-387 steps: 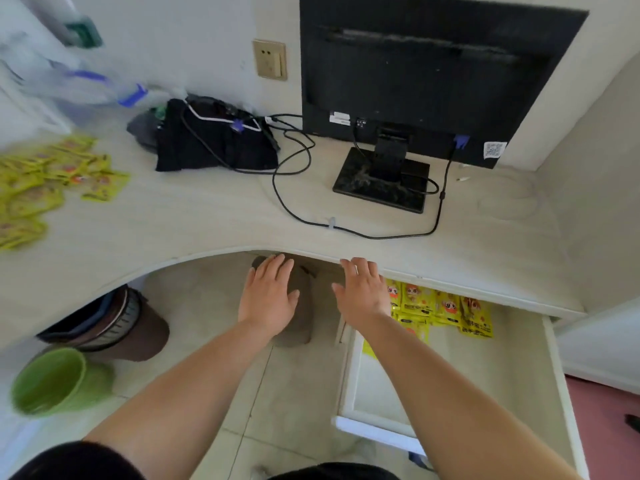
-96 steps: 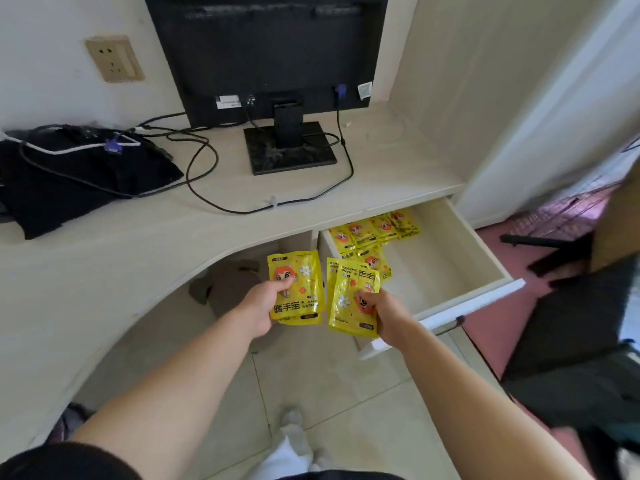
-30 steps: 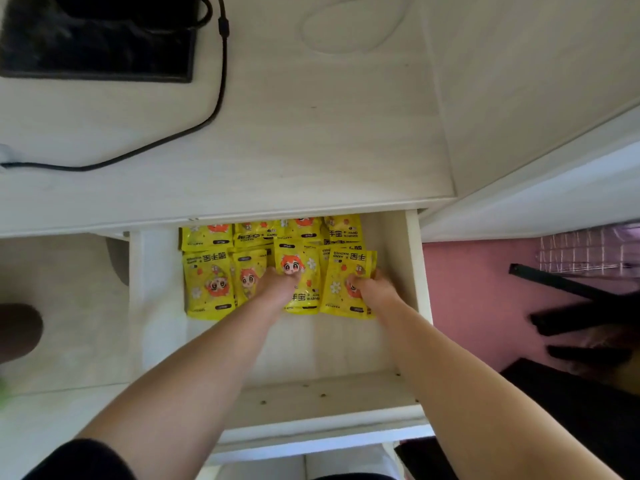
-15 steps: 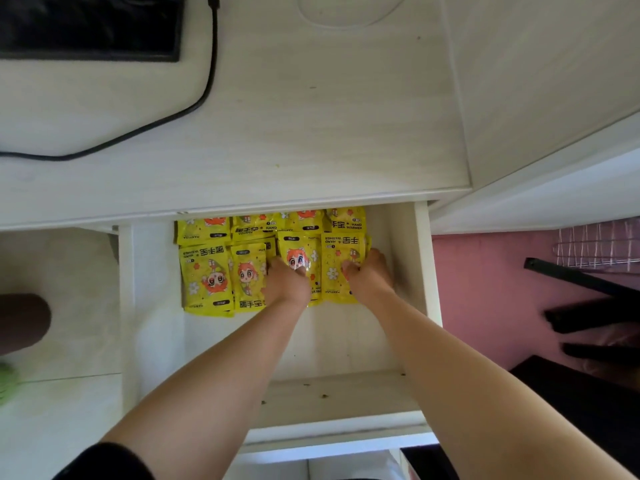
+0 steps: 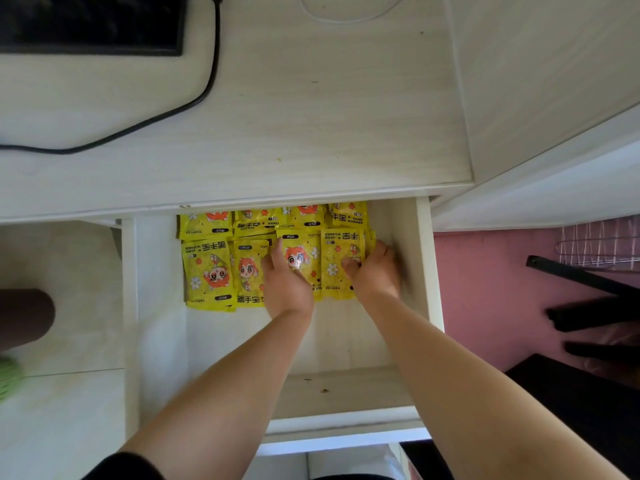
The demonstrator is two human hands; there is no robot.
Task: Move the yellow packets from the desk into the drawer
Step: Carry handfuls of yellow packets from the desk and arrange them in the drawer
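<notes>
The white drawer [image 5: 429, 271] stands pulled out under the desk [image 5: 311, 116]. Several yellow hand-warmer packets [image 5: 207, 268] lie in two rows at its back. My left hand [image 5: 285, 289] rests on one yellow packet [image 5: 303, 258] in the front row, thumb on top and fingers at its left edge. Beside it, my right hand [image 5: 377, 271] holds the neighbouring packet [image 5: 341, 251] against the drawer's right side, with fingers curled over its right edge. Both packets lie flat on the drawer floor. No packets show on the visible part of the desk.
A black monitor base [image 5: 90, 26] and its cable [image 5: 207, 88] sit on the desk at the back left. To the right lie a pink floor [image 5: 485, 289] and black objects [image 5: 588, 313]. A brown bin [image 5: 24, 317] and something green [image 5: 7, 379] are at the left edge.
Both hands carried a packet each from in front of the drawer into it, then slid them back into the front row. The hands have since spread slightly apart.
</notes>
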